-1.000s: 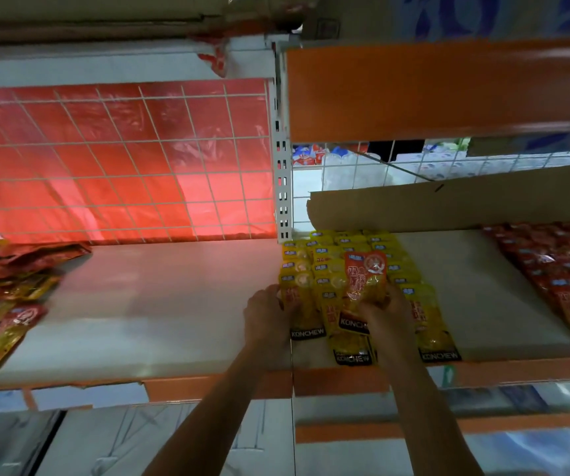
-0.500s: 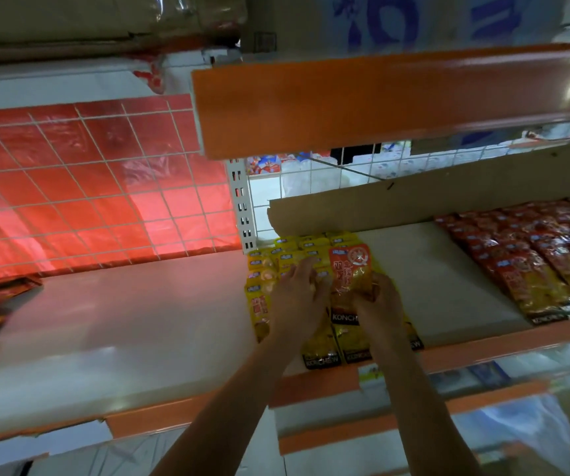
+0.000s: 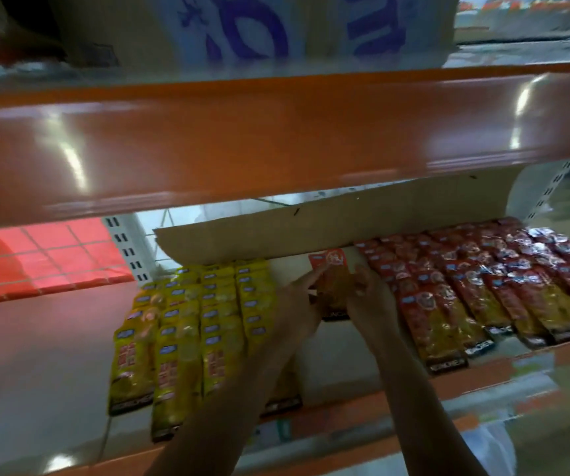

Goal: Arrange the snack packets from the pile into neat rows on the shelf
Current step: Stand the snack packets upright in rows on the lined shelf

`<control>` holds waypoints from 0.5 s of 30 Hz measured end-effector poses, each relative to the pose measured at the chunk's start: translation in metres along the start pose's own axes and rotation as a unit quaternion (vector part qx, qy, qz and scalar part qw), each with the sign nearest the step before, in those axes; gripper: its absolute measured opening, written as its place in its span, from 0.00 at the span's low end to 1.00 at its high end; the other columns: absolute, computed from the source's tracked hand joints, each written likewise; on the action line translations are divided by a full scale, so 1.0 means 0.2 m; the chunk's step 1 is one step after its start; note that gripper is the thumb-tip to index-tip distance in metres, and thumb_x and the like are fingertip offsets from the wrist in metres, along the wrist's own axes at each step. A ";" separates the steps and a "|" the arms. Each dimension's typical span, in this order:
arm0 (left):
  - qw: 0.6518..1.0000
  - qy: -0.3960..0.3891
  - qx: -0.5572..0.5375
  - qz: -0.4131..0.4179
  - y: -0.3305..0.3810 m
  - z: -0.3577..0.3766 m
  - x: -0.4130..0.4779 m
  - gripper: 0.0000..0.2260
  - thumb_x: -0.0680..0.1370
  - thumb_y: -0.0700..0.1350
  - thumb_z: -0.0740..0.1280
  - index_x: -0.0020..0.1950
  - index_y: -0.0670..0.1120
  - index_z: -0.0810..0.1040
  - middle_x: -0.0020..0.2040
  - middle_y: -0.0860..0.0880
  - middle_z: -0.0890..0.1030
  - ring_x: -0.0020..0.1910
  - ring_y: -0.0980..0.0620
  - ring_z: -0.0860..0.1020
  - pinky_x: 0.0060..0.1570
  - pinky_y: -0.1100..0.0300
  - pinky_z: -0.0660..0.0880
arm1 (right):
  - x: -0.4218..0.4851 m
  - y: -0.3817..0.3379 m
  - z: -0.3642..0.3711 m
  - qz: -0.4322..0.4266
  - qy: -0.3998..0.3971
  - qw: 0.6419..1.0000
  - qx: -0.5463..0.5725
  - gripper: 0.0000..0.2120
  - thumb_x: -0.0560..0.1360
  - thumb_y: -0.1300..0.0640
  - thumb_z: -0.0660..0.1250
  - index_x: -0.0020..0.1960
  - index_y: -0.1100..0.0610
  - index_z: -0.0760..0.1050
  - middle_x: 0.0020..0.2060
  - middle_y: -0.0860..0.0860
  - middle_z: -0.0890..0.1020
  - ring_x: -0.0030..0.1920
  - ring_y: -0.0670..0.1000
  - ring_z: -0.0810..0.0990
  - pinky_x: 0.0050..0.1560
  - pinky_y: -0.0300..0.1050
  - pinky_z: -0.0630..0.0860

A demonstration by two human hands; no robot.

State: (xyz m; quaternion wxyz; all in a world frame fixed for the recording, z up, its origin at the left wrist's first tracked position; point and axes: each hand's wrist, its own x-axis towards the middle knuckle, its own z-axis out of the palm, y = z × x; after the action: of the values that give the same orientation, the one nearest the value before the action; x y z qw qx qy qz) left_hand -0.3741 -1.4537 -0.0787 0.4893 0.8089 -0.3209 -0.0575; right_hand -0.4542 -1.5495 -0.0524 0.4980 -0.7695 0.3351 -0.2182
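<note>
Both my hands hold one orange-topped snack packet over the bare strip of shelf between two blocks of packets. My left hand touches its left edge with fingers stretched forward. My right hand grips its right edge with curled fingers. To the left lie neat rows of yellow packets. Overlapping rows of red packets lie to the right. Motion blur hides where the held packet's lower end rests.
An orange beam of the upper shelf hangs close above. A cardboard strip stands along the back of the shelf. A red wire-grid panel is at the back left. A white perforated post divides the bays.
My view swung right and up. Both hands carried the orange-topped packet off the yellow rows to the right, into the gap beside the red rows.
</note>
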 end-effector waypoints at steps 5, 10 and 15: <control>0.995 -0.002 0.069 -0.076 0.03 0.23 0.17 0.18 0.75 0.40 0.66 0.63 0.51 0.78 0.54 0.46 0.83 0.51 0.47 0.81 0.48 0.59 0.75 | 0.17 0.11 -0.19 0.001 -0.012 0.998 -0.057 0.12 0.75 0.56 0.61 0.57 0.52 0.77 0.50 0.48 0.81 0.52 0.51 0.79 0.39 0.29 0.68; 0.980 -0.037 0.181 -0.078 0.08 0.32 0.30 0.17 0.77 0.48 0.61 0.64 0.49 0.77 0.56 0.44 0.82 0.55 0.43 0.79 0.53 0.54 0.74 | 0.25 0.14 -0.28 -0.048 0.041 0.994 -0.084 0.14 0.78 0.51 0.63 0.34 0.45 0.67 0.28 0.42 0.69 0.30 0.39 0.69 0.30 0.28 0.66; 0.955 -0.063 0.266 -0.112 0.09 0.35 0.41 0.14 0.79 0.43 0.61 0.64 0.44 0.76 0.58 0.40 0.76 0.57 0.41 0.76 0.55 0.52 0.73 | 0.28 0.14 -0.32 -0.063 -0.027 0.992 -0.107 0.16 0.78 0.60 0.60 0.65 0.55 0.74 0.59 0.50 0.79 0.59 0.50 0.76 0.50 0.35 0.65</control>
State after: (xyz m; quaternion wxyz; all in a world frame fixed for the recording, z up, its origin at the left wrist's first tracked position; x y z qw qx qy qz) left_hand -0.3469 -1.5596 -0.0824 0.2257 0.9352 -0.2623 -0.0754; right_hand -0.4670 -1.6384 -0.0518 0.4065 -0.8436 0.2938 -0.1916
